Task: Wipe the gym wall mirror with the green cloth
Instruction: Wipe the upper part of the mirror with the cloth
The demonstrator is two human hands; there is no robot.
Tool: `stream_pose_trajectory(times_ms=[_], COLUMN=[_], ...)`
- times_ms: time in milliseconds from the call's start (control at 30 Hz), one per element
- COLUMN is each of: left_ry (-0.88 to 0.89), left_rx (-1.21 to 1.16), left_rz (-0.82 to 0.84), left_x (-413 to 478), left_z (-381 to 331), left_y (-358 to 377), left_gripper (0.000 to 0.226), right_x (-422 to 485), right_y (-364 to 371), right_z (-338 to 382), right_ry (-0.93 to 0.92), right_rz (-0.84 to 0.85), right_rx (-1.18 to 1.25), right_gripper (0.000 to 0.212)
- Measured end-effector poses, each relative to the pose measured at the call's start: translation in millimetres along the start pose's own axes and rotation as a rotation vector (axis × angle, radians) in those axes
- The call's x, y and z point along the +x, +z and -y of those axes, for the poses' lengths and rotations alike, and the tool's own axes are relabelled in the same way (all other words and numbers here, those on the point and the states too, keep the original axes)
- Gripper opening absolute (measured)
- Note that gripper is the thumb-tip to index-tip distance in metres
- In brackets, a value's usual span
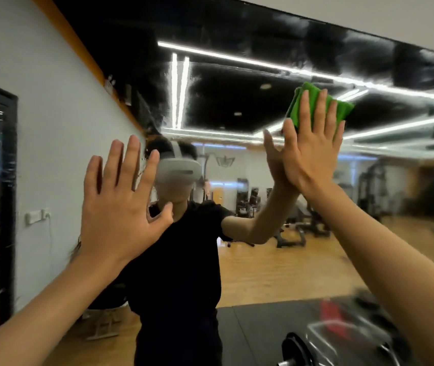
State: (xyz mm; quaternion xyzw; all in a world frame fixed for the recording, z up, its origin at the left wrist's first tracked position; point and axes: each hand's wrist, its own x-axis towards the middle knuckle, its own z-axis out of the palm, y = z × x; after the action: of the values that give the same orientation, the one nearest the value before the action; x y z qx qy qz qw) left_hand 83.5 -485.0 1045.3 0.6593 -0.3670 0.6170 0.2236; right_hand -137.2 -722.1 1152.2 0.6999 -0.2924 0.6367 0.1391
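Your right hand [313,151] only presses the green cloth [342,109] against the mirror [237,101] with straight, spread fingers, so it may slip, and your splayed left hand [120,207] may smudge the glass.

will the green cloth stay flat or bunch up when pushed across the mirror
Probably soft and floppy: the green cloth sits folded with layered edges. It likely slides easily, since the right hand presses it flat on the smooth mirror. Loose corners may bunch.
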Motion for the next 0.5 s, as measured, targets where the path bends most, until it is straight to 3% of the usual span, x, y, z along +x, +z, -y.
stream_pose_trajectory(times_ms=[67, 100, 267, 367, 500], left_ry=[0.007, 0.009, 0.031, 0.033, 0.025], left_rx=[-0.014, -0.011, 0.007, 0.005, 0.003], left_rz=[0.009, 0.012, -0.016, -0.02, -0.012], left_x=[0, 0, -2, -1, 0], left_z=[0, 1, 7, 6, 4], left_y=[-1, -2, 1, 2, 2], left_gripper=[0.09, 0.091, 0.088, 0.088, 0.087], right_x=[1, -2, -36, -21, 0], right_y=[0, 2, 12, 10, 13], right_z=[41, 70, 182, 148, 30], right_ry=[0.128, 0.092, -0.467, -0.569, -0.33], right_rz=[-0.011, -0.002, 0.134, 0.129, 0.054], right_rx=[0.072, 0.088, 0.082, 0.098, -0.035], right_gripper=[0.086, 0.085, 0.082, 0.072, 0.069])
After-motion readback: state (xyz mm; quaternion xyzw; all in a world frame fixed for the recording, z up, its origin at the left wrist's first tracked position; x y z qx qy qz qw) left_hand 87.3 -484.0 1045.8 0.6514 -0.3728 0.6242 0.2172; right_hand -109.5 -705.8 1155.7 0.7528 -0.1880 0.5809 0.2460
